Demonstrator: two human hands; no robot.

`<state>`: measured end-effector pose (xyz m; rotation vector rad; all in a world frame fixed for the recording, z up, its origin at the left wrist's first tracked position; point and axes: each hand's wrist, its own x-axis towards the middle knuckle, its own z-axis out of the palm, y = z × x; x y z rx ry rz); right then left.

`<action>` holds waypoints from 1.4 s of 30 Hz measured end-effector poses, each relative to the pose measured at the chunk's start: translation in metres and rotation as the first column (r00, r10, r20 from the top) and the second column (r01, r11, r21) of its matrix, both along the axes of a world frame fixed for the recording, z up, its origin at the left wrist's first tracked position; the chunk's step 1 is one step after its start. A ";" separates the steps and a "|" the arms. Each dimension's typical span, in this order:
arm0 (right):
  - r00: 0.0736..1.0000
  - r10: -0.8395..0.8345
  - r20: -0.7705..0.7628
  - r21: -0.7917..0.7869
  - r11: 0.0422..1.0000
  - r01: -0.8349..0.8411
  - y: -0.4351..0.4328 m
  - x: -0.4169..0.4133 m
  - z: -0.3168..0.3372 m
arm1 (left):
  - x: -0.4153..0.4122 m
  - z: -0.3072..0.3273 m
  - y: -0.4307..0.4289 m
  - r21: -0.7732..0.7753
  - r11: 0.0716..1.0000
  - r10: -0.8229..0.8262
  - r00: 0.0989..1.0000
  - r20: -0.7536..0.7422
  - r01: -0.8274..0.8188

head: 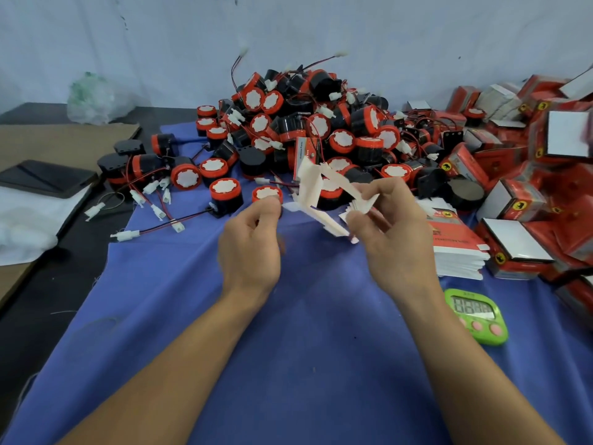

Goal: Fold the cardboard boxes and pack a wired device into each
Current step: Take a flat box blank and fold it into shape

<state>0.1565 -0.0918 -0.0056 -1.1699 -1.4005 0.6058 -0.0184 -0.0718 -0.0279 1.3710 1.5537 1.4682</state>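
A half-folded cardboard box (316,191), white side showing with red print at its top, hangs above the blue cloth in the middle. My right hand (390,229) grips its right flaps between curled fingers and thumb. My left hand (253,239) pinches a small flap at the box's lower left edge. Behind the box lies a large heap of wired devices (288,123), black drums with red caps, white faces and red-black leads ending in white plugs. A stack of flat box blanks (455,252) lies right of my right hand.
Folded red boxes (526,175) pile up at the right. A green timer (476,316) lies on the blue cloth (288,364) near my right forearm. At the left are a brown cardboard sheet (64,142), a dark phone (48,178) and a clear plastic bag (96,97).
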 end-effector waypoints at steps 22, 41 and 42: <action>0.995 0.084 -0.045 -0.115 0.989 -0.089 0.003 0.007 -0.001 | 0.001 -0.005 0.008 0.055 0.930 -0.366 0.913 0.179 0.363; 0.949 0.245 -0.196 -0.286 0.912 -0.295 0.002 0.000 -0.007 | 0.010 -0.002 -0.006 -0.038 0.920 -0.391 0.916 -0.088 0.389; 0.948 0.229 -0.220 -0.278 0.917 -0.286 0.002 -0.001 -0.008 | 0.010 -0.002 -0.006 -0.044 0.913 -0.407 0.910 -0.075 0.405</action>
